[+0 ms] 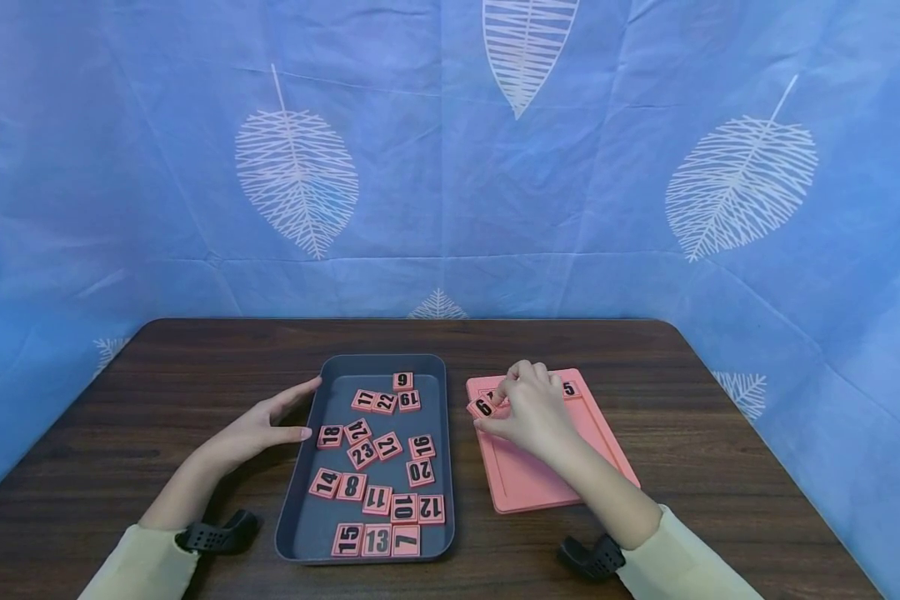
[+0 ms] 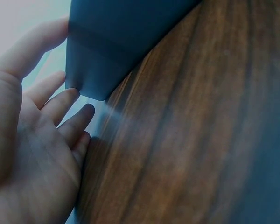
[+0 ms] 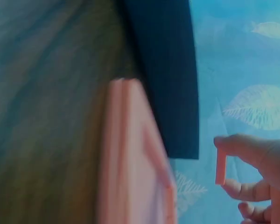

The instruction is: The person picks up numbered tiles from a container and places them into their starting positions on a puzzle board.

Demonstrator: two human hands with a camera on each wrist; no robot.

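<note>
My right hand (image 1: 532, 410) pinches a pink number tile (image 1: 481, 407) between thumb and fingers, over the upper left part of the pink board (image 1: 543, 483). Seen edge-on in the right wrist view, the tile (image 3: 220, 165) stands above the board's raised rim (image 3: 126, 154). The board's top row is partly hidden behind my hand, with a 5 tile (image 1: 570, 389) showing at its right. Beside the grey tray (image 1: 294, 529), my left hand (image 1: 251, 432) has thumb and fingertips at the left rim. Its fingers are loosely extended along the tray's outer wall (image 2: 112, 51).
Several loose pink number tiles lie scattered in the tray at various angles, including a 23 tile (image 1: 362, 454) and a 13 tile (image 1: 377, 540). Tray and board stand side by side on a dark wooden table (image 1: 705, 467). Behind it hangs a blue leaf-patterned cloth (image 1: 420, 167).
</note>
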